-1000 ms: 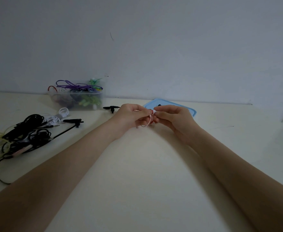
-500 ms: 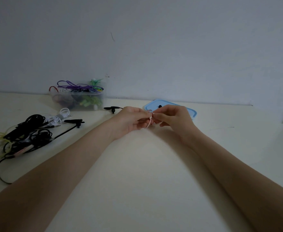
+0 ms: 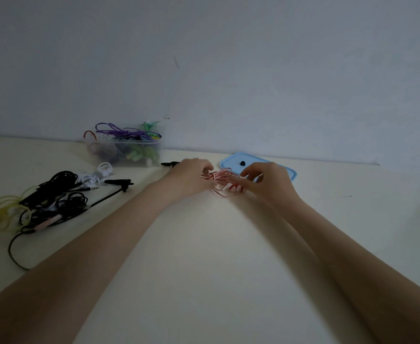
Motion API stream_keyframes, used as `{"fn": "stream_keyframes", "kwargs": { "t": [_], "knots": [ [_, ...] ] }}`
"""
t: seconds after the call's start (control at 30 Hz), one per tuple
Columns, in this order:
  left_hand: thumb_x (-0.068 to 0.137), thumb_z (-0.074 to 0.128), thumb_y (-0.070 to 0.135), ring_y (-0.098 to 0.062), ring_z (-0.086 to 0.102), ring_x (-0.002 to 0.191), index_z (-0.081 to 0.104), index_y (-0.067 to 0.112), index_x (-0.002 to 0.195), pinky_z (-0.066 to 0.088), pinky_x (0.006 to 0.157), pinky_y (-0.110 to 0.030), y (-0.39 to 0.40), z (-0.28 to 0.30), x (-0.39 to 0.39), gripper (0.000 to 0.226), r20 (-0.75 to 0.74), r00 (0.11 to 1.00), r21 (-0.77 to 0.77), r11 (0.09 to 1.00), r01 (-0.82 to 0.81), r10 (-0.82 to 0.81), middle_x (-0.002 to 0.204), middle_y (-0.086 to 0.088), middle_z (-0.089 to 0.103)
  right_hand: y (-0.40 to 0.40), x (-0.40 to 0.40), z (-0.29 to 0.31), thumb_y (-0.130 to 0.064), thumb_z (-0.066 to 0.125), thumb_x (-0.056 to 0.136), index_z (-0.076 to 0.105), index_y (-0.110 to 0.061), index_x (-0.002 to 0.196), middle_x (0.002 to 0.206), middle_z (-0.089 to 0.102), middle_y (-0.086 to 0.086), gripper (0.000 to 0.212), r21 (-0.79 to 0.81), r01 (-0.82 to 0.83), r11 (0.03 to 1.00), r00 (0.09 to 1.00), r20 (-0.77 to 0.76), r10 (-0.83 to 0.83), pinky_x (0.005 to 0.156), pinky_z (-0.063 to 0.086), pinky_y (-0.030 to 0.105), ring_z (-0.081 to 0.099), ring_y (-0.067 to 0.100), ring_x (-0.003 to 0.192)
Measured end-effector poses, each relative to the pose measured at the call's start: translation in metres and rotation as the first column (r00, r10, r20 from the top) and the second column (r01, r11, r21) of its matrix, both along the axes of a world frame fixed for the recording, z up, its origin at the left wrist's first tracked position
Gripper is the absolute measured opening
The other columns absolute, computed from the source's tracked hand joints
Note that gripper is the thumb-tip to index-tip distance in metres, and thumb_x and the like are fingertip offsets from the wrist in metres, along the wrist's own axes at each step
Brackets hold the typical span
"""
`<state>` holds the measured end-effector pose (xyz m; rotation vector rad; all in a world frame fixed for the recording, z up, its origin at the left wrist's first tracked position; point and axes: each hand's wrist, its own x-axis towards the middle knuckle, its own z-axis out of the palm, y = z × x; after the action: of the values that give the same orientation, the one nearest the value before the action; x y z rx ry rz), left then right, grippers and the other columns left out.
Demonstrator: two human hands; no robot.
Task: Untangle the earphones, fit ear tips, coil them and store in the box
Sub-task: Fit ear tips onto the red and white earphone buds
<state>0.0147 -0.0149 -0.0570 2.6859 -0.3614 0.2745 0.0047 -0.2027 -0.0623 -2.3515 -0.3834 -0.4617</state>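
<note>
A red-and-white striped earphone cable (image 3: 220,180) lies in loose loops between my two hands, just above the table. My left hand (image 3: 191,176) grips the bundle at its left end with curled fingers. My right hand (image 3: 268,180) pinches the loops at their right side. A clear plastic box (image 3: 124,150) at the back left holds purple, green and red coiled earphones. Its light blue lid (image 3: 258,162) lies flat behind my right hand, with a small black ear tip (image 3: 242,163) on it.
At the left lies a heap of black cables (image 3: 55,194) with a yellow cable (image 3: 2,212) and a white coiled earphone (image 3: 97,173). Small black clip pieces (image 3: 122,182) sit near the box. A wall closes the table's far edge.
My hands have drawn slightly apart and the striped cable, earlier hidden but for one small loop, now spreads out in several loops between them. The black ear tip on the lid has come into sight.
</note>
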Motion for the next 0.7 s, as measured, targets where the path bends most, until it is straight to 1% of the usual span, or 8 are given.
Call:
{"fn": "stream_keyframes", "kwargs": {
  "t": [0.07,0.13,0.2,0.27,0.37,0.47,0.6,0.7],
  "knots": [
    [0.082,0.066,0.029,-0.023,0.057,0.106,0.062,0.014,0.114,0.045,0.089,-0.033,-0.004,-0.002,0.000,0.036,0.022,0.999,0.039,0.999,-0.026,0.026,0.113,-0.006,0.064,0.003,-0.002,0.004,-0.030,0.070,0.081,0.070,-0.018,0.097,0.087,0.064,-0.004,0.020,-0.090,-0.064,0.994,0.998,0.015,0.066,0.058,0.034,0.006,0.048,-0.002,0.062],
    [0.081,0.065,0.021,-0.023,0.058,0.106,0.064,0.013,0.108,0.046,0.089,-0.034,-0.005,-0.002,0.001,0.027,0.033,0.999,-0.003,0.999,-0.037,0.037,0.111,-0.006,0.065,0.008,-0.004,0.006,-0.022,0.070,0.080,0.062,-0.019,0.118,0.108,0.058,-0.001,0.040,-0.236,-0.136,0.962,0.991,-0.028,0.133,0.063,0.031,0.010,0.047,0.004,0.077],
    [0.082,0.064,0.013,-0.021,0.060,0.103,0.067,0.012,0.103,0.047,0.087,-0.030,-0.003,0.000,0.001,0.021,0.021,1.000,-0.072,0.997,-0.012,0.013,0.108,-0.006,0.067,0.013,-0.005,0.007,-0.018,0.068,0.081,0.049,-0.019,0.134,0.125,0.049,0.002,0.056,-0.323,-0.183,0.928,0.983,-0.077,0.167,0.069,0.028,0.011,0.045,0.008,0.092],
    [0.081,0.066,0.011,-0.017,0.062,0.099,0.068,0.011,0.102,0.045,0.082,-0.021,0.002,0.007,-0.003,0.021,-0.015,0.998,-0.100,0.993,0.055,-0.057,0.105,-0.005,0.068,0.018,-0.004,0.012,-0.015,0.066,0.082,0.042,-0.018,0.139,0.133,0.044,0.004,0.062,-0.322,-0.217,0.921,0.976,-0.092,0.197,0.073,0.026,0.009,0.045,0.009,0.094],
    [0.079,0.070,0.010,-0.014,0.063,0.093,0.069,0.012,0.099,0.046,0.081,-0.021,0.012,0.021,-0.009,0.020,-0.045,0.986,-0.112,0.982,0.153,-0.159,0.100,-0.005,0.070,0.027,0.001,0.020,-0.017,0.064,0.083,0.053,-0.016,0.130,0.123,0.056,0.005,0.048,-0.415,-0.233,0.880,0.973,-0.095,0.212,0.070,0.029,0.011,0.054,0.017,0.100],
    [0.079,0.070,0.007,-0.010,0.062,0.085,0.070,0.012,0.097,0.046,0.076,-0.015,0.024,0.036,-0.013,0.019,-0.030,0.981,-0.119,0.976,0.185,-0.189,0.097,-0.005,0.071,0.041,-0.001,0.034,-0.017,0.061,0.084,0.068,-0.010,0.103,0.090,0.066,0.006,0.021,-0.490,-0.222,0.843,0.974,-0.077,0.212,0.060,0.033,0.018,0.059,0.020,0.081],
    [0.081,0.069,0.013,-0.002,0.061,0.083,0.068,0.018,0.098,0.047,0.079,-0.015,0.048,0.062,-0.015,0.018,0.061,0.988,-0.102,0.983,0.151,-0.145,0.092,0.006,0.067,0.069,0.005,0.066,-0.015,0.059,0.088,0.068,-0.010,0.105,0.101,0.066,0.010,0.020,-0.553,-0.160,0.818,0.978,0.027,0.209,0.073,0.037,0.025,0.058,0.025,0.097],
    [0.083,0.068,0.012,0.000,0.059,0.081,0.067,0.016,0.099,0.047,0.073,-0.011,0.074,0.088,-0.013,0.017,0.106,0.988,-0.148,0.981,0.126,-0.111,0.092,0.006,0.065,0.096,0.017,0.094,-0.010,0.057,0.088,0.068,-0.009,0.104,0.102,0.066,0.011,0.020,-0.529,-0.153,0.834,0.965,0.104,0.243,0.077,0.042,0.030,0.058,0.025,0.097]
  ]
}}
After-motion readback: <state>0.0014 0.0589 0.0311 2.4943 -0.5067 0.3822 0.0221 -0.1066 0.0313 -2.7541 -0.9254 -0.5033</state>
